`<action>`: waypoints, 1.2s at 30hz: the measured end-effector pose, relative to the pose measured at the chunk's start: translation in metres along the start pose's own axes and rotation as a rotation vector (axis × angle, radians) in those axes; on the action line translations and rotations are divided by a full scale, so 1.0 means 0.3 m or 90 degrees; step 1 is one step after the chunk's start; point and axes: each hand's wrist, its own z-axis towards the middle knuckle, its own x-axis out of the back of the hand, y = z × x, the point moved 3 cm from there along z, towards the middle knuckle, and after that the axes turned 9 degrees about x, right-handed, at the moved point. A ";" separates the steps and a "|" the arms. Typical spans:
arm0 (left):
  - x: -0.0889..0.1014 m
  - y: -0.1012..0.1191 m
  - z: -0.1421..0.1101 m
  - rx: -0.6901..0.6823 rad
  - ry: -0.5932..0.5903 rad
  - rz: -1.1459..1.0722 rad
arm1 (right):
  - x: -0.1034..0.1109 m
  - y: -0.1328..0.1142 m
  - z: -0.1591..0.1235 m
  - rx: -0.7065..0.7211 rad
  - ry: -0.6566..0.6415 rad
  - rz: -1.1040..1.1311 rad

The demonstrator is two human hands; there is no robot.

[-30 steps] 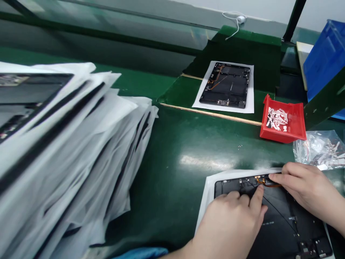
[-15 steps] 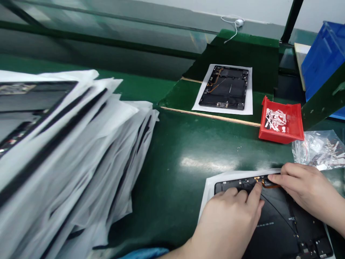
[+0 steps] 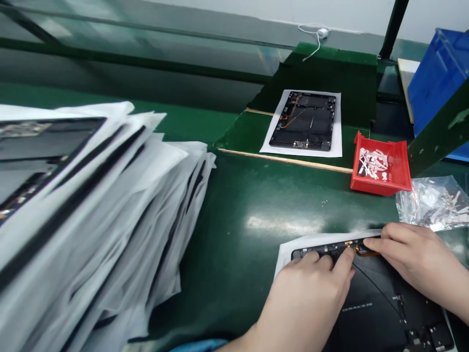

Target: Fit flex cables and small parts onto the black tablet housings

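Observation:
A black tablet housing (image 3: 366, 320) with exposed inner parts lies on a white protective sheet (image 3: 284, 254) at lower right. Along its far edge sits a gold-orange flex cable (image 3: 366, 253). My left hand (image 3: 306, 298) is closed over the near left part, its index fingertip pressing at the cable's gold end. From the right, my right hand (image 3: 414, 256) reaches in with fingers bent together, its index fingertip touching the far edge beside the cable. Its thumb is hidden. A thin black wire (image 3: 379, 289) runs diagonally across the housing.
A tall stack of white sheets (image 3: 120, 234) with dark housings between them fills the left. Another opened tablet housing (image 3: 306, 120) lies on its sheet at the back. Toward the right are a red bin (image 3: 397, 164) of small white parts, a clear plastic bag (image 3: 428, 200) and a blue crate (image 3: 437, 83).
Both hands stay at the same spot on the flex cable, with only a tiny shift of the left hand. The camera view has tilted slightly.

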 end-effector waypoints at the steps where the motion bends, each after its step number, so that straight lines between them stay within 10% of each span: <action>1: -0.001 -0.001 0.000 0.000 -0.002 0.004 | 0.001 -0.002 0.001 0.001 -0.002 -0.004; 36: -0.021 -0.088 0.086 0.098 -0.075 -0.197 | 0.004 -0.005 -0.005 0.013 -0.011 -0.030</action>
